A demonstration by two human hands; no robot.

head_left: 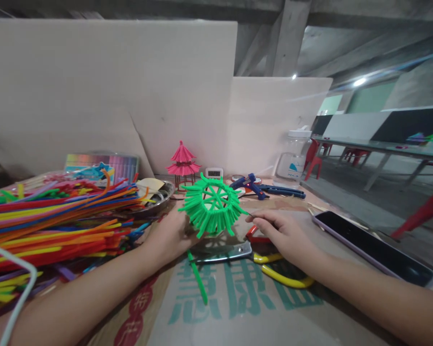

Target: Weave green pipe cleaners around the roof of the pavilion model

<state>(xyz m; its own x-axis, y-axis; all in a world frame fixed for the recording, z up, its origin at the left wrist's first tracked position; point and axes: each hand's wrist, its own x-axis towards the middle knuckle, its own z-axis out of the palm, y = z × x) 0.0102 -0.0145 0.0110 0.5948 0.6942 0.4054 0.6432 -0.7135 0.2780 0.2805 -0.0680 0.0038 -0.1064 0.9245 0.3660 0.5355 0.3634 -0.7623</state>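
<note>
A round, fringed roof shape made of green pipe cleaners, with spokes across its open middle, is held up over the table. My left hand is closed on its left side, the fingertips partly hidden behind it. At its right edge, one green strand points toward my right hand, whose thumb and index finger are pinched around something too small to make out. Under both hands lie scissors with yellow handles. A loose green pipe cleaner lies below my left hand.
Bundles of coloured pipe cleaners fill the left side, near a metal bowl. Behind stand a pink pagoda model, a small clock, a blue glue gun and a water bottle. A phone lies right.
</note>
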